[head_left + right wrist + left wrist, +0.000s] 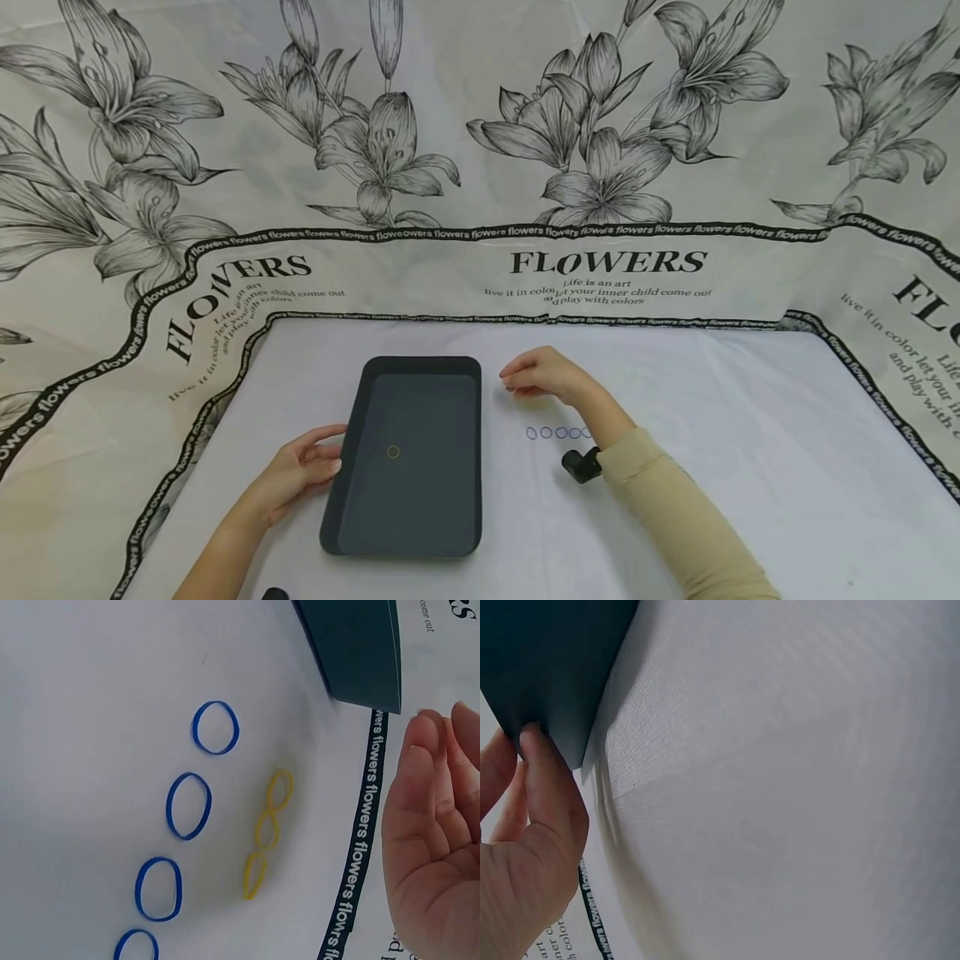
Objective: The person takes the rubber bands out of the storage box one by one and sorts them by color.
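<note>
My left hand [288, 475] has its fingertips against the outer left wall of a dark rectangular tray [477, 467]; in the left wrist view the fingers [547, 780] touch the wall beside a corner. A single yellow rubber band [393, 452] lies inside the tray. Right of the tray, my right hand [546, 373] hovers over the cloth, its fingers loosely bent and nothing visible between them. Below that hand lie several yellow rubber bands [279, 789] in a touching line. Several blue rubber bands [215, 728] form a spaced row nearer to me.
A white cloth [712, 417] covers the tabletop, bordered by a black lettered band [675, 321]. Behind rises a flower-printed fabric [435, 275]. A small black device [581, 465] shows at the right sleeve, and another black piece [275, 594] at the bottom edge.
</note>
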